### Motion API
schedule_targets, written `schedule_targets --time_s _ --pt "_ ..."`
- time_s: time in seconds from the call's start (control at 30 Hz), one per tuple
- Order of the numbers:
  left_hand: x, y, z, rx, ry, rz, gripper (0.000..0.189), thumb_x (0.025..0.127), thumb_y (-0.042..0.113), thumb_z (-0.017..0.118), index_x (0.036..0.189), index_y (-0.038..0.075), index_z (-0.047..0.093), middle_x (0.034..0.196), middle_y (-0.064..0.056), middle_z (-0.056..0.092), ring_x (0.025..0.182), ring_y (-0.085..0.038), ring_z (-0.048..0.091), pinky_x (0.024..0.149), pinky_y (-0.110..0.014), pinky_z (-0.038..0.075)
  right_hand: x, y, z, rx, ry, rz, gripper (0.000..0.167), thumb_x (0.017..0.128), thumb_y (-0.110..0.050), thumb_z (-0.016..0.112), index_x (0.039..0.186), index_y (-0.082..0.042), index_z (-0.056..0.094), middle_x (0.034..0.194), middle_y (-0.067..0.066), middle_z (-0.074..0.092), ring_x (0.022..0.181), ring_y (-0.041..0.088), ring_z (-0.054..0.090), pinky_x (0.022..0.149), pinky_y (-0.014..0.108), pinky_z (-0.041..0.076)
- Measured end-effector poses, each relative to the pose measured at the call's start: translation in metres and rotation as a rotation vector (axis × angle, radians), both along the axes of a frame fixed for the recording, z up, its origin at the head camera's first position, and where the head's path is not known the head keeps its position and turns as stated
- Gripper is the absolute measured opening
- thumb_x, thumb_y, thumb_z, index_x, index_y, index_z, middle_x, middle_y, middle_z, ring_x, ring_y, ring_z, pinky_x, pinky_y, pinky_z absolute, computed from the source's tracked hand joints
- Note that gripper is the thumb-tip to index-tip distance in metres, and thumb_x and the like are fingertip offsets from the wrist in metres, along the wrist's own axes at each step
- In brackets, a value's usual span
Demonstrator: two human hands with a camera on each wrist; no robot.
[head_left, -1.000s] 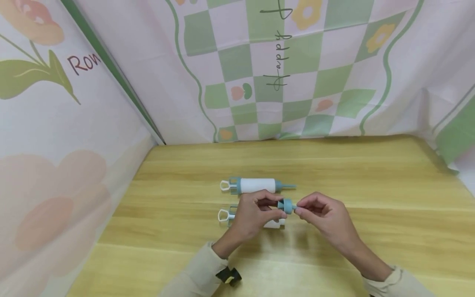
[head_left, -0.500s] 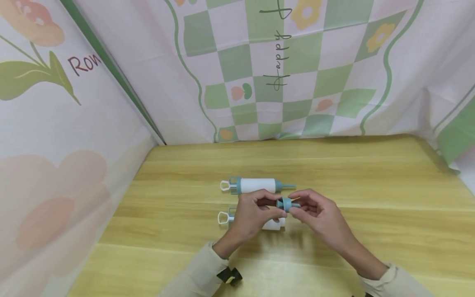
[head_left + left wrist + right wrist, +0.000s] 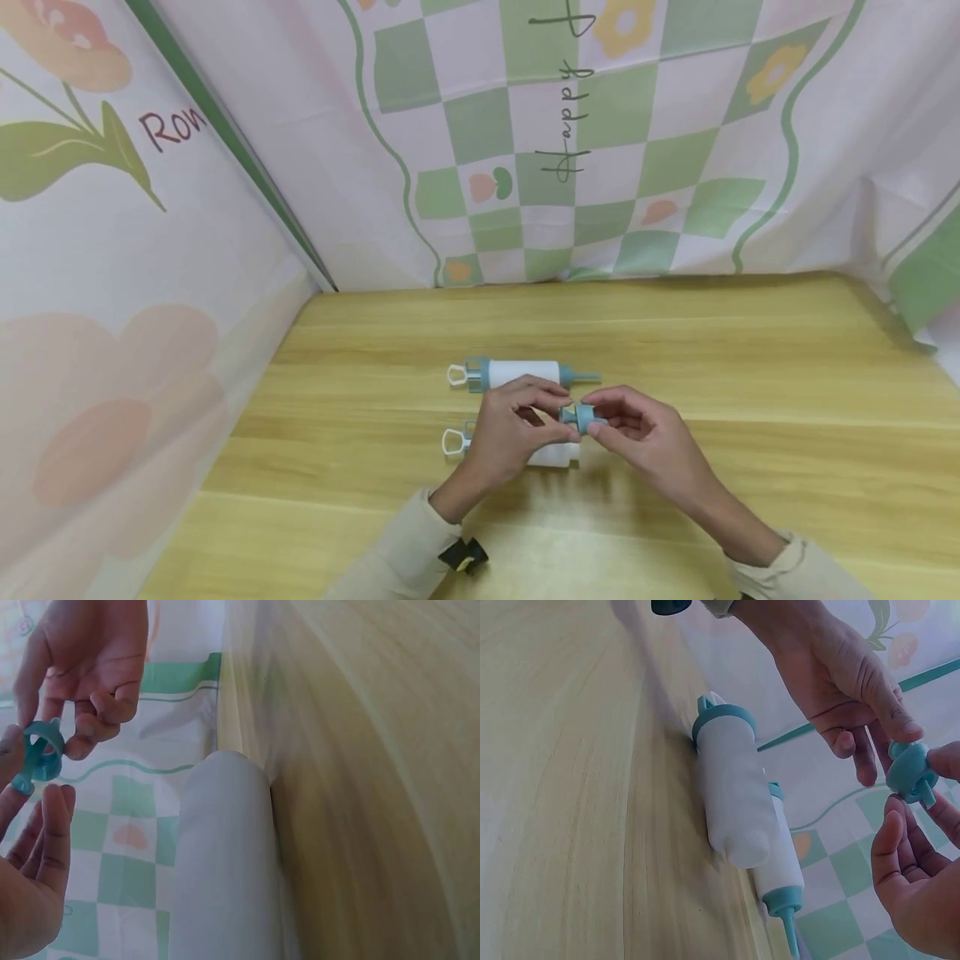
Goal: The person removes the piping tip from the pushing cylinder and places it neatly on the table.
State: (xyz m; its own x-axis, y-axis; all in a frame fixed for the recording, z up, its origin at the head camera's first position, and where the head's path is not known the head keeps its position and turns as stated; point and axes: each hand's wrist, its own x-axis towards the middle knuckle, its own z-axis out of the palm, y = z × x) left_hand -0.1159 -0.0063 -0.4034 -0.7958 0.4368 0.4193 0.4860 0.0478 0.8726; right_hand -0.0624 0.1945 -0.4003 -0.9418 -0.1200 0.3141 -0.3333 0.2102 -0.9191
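**Blue-green piece (image 3: 586, 417) pinched by two hands**

The left hand (image 3: 506, 431) pinches the left end of the piece between thumb and finger, and the gap there is narrow. The right hand (image 3: 652, 429) pinches it from the other side, also with a narrow gap. The piece is up in the air, between the hands and above the table (image 3: 750, 358).

One second ago, the right hand held only the thin tip at the end. Now its fingertips are up by the fat round part, much nearer to the left hand, and less of the tip shows. The left hand and the things lying on the table look the same as before.

Both hands bend in toward each other. In the wrist views, the spare fingers of both hands are loosely bent. The arms reach up from the bottom, one to each side, in two light tan sleeves (image 3: 393, 546). A small black thing (image 3: 463, 555) is at the left cuff.

Count them: one piece in the fingers and two white tubes lying side by side. The far tube (image 3: 523, 372) has a thin blue-green spout (image 3: 587, 377) pointing right. The near tube (image 3: 553, 455) is partly hidden by the left hand and ends in a short white neck. Each has one white loop (image 3: 445, 440) at its left end, so that makes two loops. Behind the table hangs a cloth (image 3: 675, 92) with green and white squares.
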Motion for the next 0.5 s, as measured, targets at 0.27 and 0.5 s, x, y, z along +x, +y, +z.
schedule_targets --time_s 0.27,0.5 --pt "0.0 0.001 0.001 0.016 0.012 -0.03 0.031 0.073 0.001 0.087 0.102 0.0 0.074 0.09 -0.012 0.07 0.074 -0.007 0.064 0.065 -0.029 0.058 0.005 0.012 -0.001 0.015 0.032 -0.026 0.025 0.091 0.004 0.069 0.116 0.0 0.065 0.1 0.012 0.065 0.086 0.017 0.065 0.074 0.024 0.056" --pt "-0.001 0.005 0.001 -0.04 0.043 -0.019 0.028 0.073 0.005 0.087 0.094 0.0 0.07 0.09 -0.01 0.07 0.072 -0.006 0.064 0.064 -0.026 0.057 0.011 0.031 -0.001 0.09 0.026 -0.056 0.025 0.093 0.001 0.069 0.117 -0.002 0.065 0.1 0.009 0.066 0.085 0.016 0.065 0.074 0.024 0.056"
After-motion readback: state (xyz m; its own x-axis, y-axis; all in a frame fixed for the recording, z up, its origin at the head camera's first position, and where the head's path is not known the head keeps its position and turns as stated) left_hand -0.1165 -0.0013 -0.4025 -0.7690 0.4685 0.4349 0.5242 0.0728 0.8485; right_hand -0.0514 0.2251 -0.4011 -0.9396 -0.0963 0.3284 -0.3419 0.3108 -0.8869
